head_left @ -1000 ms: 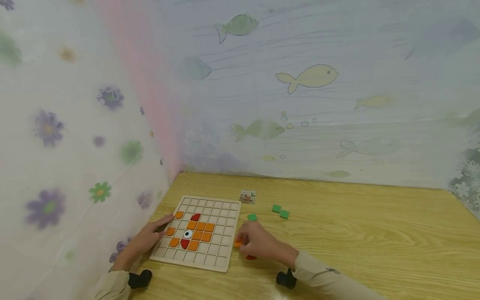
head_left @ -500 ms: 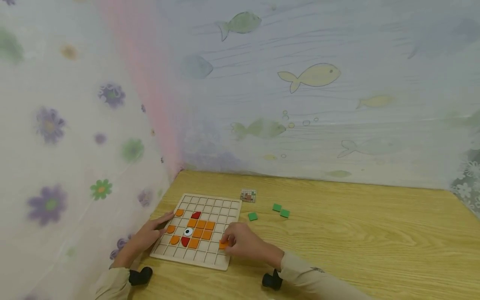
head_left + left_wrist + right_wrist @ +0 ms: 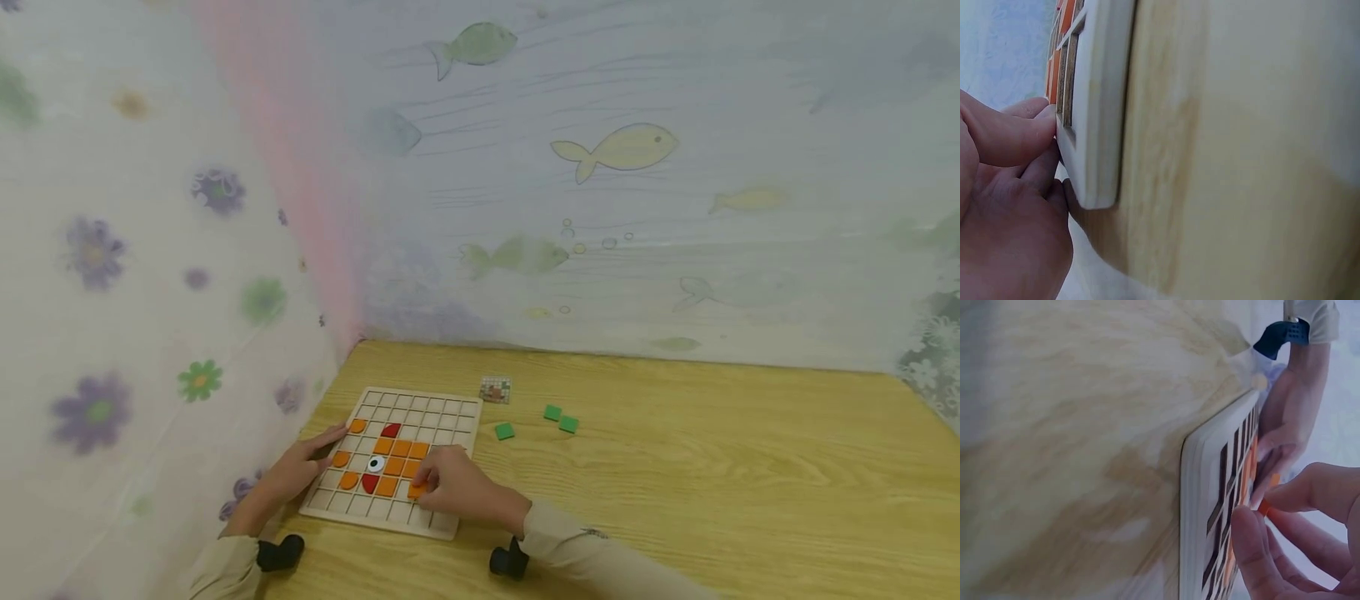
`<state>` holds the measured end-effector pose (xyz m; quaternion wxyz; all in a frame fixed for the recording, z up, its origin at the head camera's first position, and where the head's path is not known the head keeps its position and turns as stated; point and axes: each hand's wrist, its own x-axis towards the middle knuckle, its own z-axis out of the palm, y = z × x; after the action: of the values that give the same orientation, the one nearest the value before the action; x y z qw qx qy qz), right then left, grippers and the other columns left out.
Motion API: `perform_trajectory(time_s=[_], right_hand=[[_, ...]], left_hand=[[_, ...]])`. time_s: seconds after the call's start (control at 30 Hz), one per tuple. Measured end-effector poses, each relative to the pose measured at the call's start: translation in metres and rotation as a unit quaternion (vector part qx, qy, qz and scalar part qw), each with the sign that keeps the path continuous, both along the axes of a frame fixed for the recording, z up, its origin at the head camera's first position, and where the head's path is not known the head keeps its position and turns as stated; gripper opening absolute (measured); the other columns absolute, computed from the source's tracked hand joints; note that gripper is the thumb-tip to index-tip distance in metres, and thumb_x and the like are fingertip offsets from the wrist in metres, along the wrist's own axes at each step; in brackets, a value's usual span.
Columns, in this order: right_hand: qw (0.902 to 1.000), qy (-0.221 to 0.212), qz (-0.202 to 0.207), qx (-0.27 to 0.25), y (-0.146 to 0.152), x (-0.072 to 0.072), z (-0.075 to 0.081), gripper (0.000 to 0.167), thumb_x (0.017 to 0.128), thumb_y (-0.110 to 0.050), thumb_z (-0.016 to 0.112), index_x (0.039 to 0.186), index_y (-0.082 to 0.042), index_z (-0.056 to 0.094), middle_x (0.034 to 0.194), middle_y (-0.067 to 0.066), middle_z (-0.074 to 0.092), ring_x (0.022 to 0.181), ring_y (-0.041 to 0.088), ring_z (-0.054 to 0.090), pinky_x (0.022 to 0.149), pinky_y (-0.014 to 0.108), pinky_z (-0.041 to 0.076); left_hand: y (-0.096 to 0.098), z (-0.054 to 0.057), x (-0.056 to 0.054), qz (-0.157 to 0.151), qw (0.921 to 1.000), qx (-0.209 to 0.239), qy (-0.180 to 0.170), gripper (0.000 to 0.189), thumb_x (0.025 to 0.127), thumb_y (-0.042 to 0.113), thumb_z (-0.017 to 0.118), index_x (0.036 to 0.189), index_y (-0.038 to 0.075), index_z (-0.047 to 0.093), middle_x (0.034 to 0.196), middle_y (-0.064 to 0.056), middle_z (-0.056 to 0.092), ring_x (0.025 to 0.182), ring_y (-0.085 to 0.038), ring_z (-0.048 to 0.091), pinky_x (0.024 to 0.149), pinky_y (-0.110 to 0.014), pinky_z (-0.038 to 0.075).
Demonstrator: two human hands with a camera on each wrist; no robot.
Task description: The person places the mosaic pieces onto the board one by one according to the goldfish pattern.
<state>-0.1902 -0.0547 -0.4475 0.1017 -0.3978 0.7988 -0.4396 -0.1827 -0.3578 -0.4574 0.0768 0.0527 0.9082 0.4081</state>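
In the head view a wooden grid board (image 3: pixel 360 504) lies at the table's left. Several orange square tiles (image 3: pixel 402 448), a white eye tile (image 3: pixel 376 464) and red rounded tiles (image 3: pixel 391 430) sit in its cells. Rounded orange tiles (image 3: pixel 348 481) lie along the left columns. My right hand (image 3: pixel 459 485) pinches an orange tile (image 3: pixel 415 492) over the lower grid, below the orange group. In the right wrist view, thumb and fingers hold this tile (image 3: pixel 1264 507), mostly covered. My left hand (image 3: pixel 296 468) rests against the board's left edge; its thumb touches the rim in the left wrist view.
Green square tiles (image 3: pixel 505 431) lie on the table (image 3: pixel 712 467) right of the board, with a pair (image 3: pixel 560 419) farther off. A small patterned card (image 3: pixel 496 389) lies by the board's upper right corner. Fabric walls stand behind and left.
My right hand has carried the orange tile leftward, from the table beside the board to above the lower grid cells. My left hand stays at the board's edge.
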Motion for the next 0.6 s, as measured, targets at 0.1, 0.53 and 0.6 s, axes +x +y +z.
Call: perform_trajectory(time_s=[0.1,0.53,0.6], right_hand=[[0.9999,0.008,-0.005,0.004,-0.007,0.002,0.001,0.013,0.073,0.003,0.07,0.084,-0.003,0.073,0.076,-0.002,0.061,0.063,-0.002,0.051,0.057,0.013,0.045],[0.9967,0.069,-0.038,0.017,-0.028,0.007,-0.007,0.012,0.066,0.009,0.067,0.064,-0.003,0.07,0.059,-0.008,0.049,0.06,0.0,0.037,0.054,0.012,0.035],[0.9962,0.077,-0.037,0.019,-0.029,0.008,-0.004,0.015,0.065,0.011,0.065,0.061,-0.003,0.067,0.057,-0.007,0.041,0.059,0.002,0.032,0.054,0.013,0.03]], left_hand=[[-0.001,0.0,0.001,-0.005,1.0,-0.007,0.003,0.055,0.092,-0.003,0.046,0.145,0.003,0.036,0.152,-0.021,0.022,0.139,-0.042,0.014,0.108,-0.06,0.014],[-0.002,-0.004,0.0,0.001,0.9998,-0.021,0.003,0.054,0.093,-0.001,0.047,0.146,0.005,0.037,0.153,-0.019,0.023,0.14,-0.043,0.012,0.107,-0.062,0.011],[-0.002,-0.004,-0.001,0.001,0.9997,-0.024,0.004,0.054,0.093,-0.001,0.047,0.146,0.007,0.037,0.153,-0.018,0.023,0.14,-0.043,0.012,0.107,-0.062,0.012]])
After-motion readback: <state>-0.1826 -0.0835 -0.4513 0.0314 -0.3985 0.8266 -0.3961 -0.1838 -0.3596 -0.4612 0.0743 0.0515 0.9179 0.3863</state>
